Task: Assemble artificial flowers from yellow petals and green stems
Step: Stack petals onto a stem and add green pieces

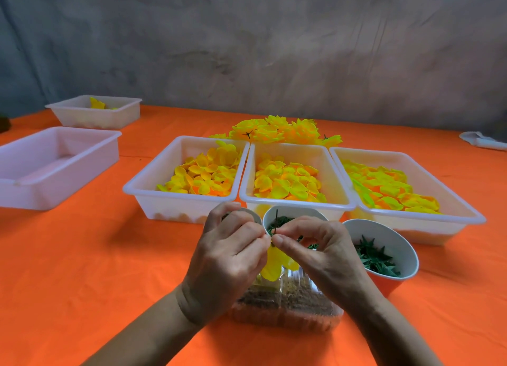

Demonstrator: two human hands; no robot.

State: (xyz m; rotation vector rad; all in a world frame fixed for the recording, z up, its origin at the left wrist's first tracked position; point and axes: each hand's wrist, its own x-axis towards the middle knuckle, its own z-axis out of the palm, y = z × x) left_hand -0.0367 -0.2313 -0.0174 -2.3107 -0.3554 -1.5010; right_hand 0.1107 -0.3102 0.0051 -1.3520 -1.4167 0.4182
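- Far left on the orange table, an empty white tray sits in front of a smaller white tray that holds a few yellow pieces.
- The left tray of a row of three holds loose yellow petals.
- The left hand pinches, thumb to forefinger, at the top of a part-built yellow flower, which hangs below the fingertips over a clear plastic box of brown bits.
- A thin green stem stands upright out of the pinch, in front of the middle cup of green parts.
- The middle tray also holds yellow petals; behind it lies a heap of finished yellow flowers.
- The right hand pinches the same stem from the other side, its fingertips meeting the left hand's.
- A right cup, orange outside, holds dark green leaf pieces.
- The right tray holds more petals.
- A white object lies at the far right edge, too blurred to identify.
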